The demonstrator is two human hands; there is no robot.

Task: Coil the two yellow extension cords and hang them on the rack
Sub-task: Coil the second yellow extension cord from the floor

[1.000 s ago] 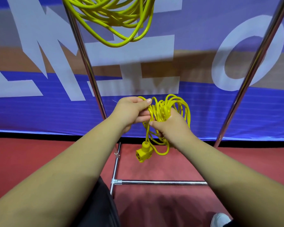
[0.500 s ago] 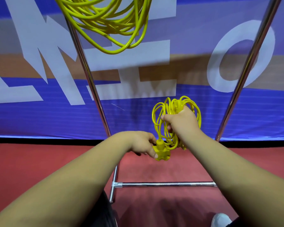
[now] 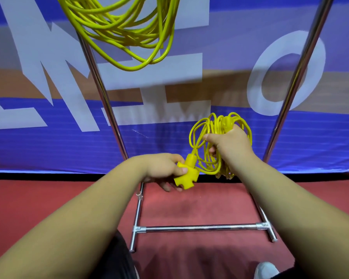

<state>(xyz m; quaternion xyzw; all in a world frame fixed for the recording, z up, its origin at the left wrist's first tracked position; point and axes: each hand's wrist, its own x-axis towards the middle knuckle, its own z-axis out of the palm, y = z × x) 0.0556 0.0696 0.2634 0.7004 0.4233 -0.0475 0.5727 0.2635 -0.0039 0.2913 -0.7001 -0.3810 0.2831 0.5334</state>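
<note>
The right hand [image 3: 230, 146] grips a small coil [image 3: 222, 122] of yellow cord, fingers curled round the bunched loops. The left hand [image 3: 163, 170] pinches the socket [image 3: 186, 176] at the cord's end, thumb on top, fingers beneath. The socket sits just below and left of the coil, joined to it by a short run of cord. Both are held in the air between the rack's [image 3: 107, 103] two slanting metal posts, well above its base bar. The other cord [image 3: 129, 31] hangs in big loose loops near the left post – its top is out of view. Behind stands a blue banner [image 3: 48, 148]; below is a red floor [image 3: 48, 198].
</note>
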